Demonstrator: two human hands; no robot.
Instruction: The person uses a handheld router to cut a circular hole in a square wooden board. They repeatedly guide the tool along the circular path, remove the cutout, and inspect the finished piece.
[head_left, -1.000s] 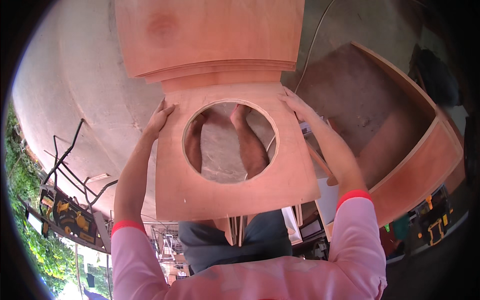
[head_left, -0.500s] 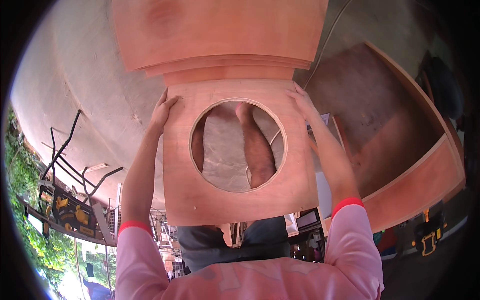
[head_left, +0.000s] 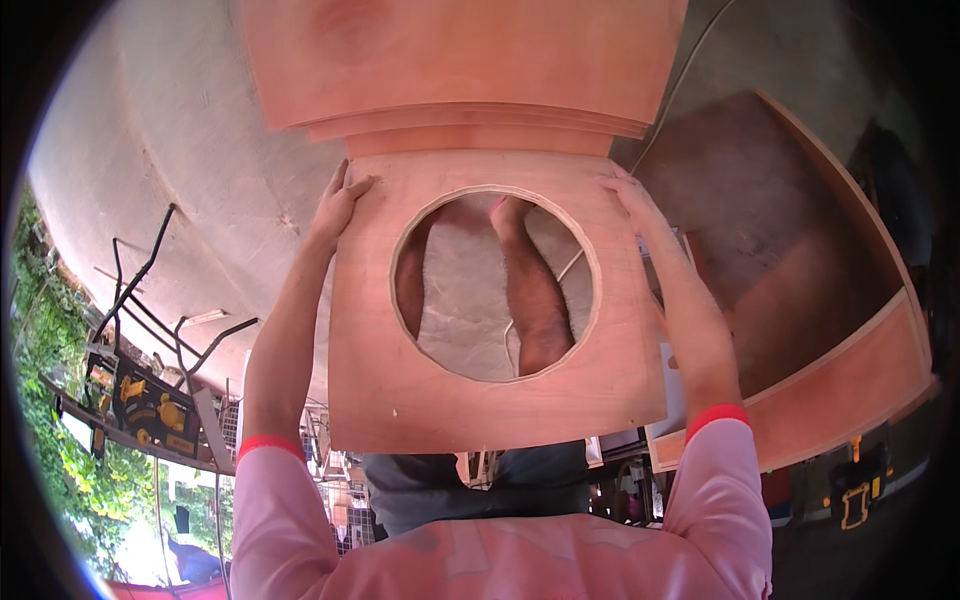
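Between my two hands is a square plywood panel with a large round hole cut through it. My left hand grips its far left corner, thumb on the top face and the other fingers around the edge. At the far right corner my right hand is closed on the edge, its underside fingers hidden. My legs and the floor show through the hole. Just past the panel's far edge lies a stack of plywood sheets.
On the right stands a large open wooden box frame. A pale cable runs along the concrete floor beside the stack. To the left are bent black metal bars and a dark case with yellow tools.
In the picture, the panel, my hands and the stack have shifted slightly to the right. Both hands keep the same grip on the panel.
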